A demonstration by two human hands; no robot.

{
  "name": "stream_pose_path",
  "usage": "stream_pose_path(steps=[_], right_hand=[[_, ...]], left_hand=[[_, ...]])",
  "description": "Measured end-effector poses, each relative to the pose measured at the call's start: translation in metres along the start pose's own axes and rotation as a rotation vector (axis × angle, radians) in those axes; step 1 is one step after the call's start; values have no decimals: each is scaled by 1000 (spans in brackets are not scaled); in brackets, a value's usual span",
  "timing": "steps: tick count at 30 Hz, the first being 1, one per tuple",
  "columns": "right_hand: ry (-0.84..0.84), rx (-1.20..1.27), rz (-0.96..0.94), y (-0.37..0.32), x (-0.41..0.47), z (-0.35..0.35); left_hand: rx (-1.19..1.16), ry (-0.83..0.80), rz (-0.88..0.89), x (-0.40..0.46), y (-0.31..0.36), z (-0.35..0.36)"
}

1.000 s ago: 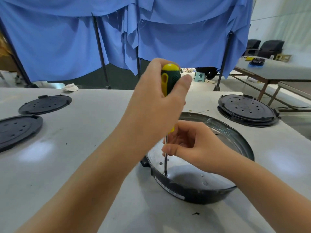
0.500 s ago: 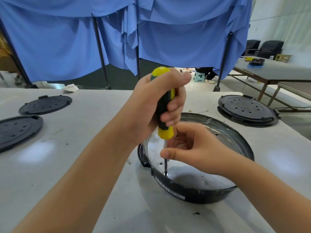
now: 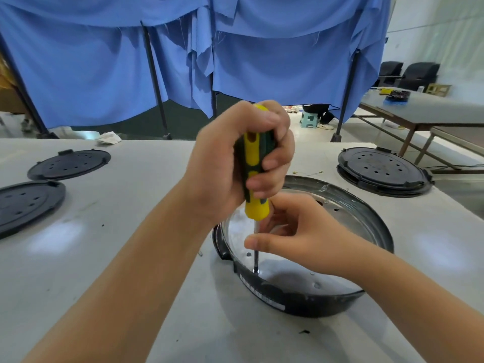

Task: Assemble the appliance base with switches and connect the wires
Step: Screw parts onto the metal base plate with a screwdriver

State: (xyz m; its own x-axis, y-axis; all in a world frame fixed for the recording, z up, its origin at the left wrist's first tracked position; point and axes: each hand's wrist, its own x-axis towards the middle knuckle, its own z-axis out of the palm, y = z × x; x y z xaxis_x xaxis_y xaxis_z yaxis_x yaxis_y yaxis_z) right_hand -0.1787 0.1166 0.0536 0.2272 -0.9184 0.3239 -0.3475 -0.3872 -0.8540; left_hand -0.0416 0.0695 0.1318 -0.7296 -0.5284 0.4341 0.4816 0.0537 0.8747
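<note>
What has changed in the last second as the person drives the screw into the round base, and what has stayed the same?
The left hand has turned and regripped the screwdriver: its palm first capped the handle's top, and now its fingers wrap the handle's side. The right hand still steadies the shaft, the tip stays on the same screw, and the base and the lids have not moved.

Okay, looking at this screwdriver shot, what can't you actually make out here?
Head view only:
- Screw head under the screwdriver tip: too small.
- Label on the appliance base wall: blurred.
- Shaft where the right hand pinches it: partly covered by fingers.
- Handle top: covered by the left hand.
- Switches, wires: none visible.
</note>
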Motion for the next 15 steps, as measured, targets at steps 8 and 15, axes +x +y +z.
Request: stream_pose_path(steps=[8,15], right_hand=[[58,-91,-17,4,2,-1],[51,-63,-16,4,1,-2]], left_hand=[[502,436,61,3,-8,5],[511,419,149,1,-16,24]])
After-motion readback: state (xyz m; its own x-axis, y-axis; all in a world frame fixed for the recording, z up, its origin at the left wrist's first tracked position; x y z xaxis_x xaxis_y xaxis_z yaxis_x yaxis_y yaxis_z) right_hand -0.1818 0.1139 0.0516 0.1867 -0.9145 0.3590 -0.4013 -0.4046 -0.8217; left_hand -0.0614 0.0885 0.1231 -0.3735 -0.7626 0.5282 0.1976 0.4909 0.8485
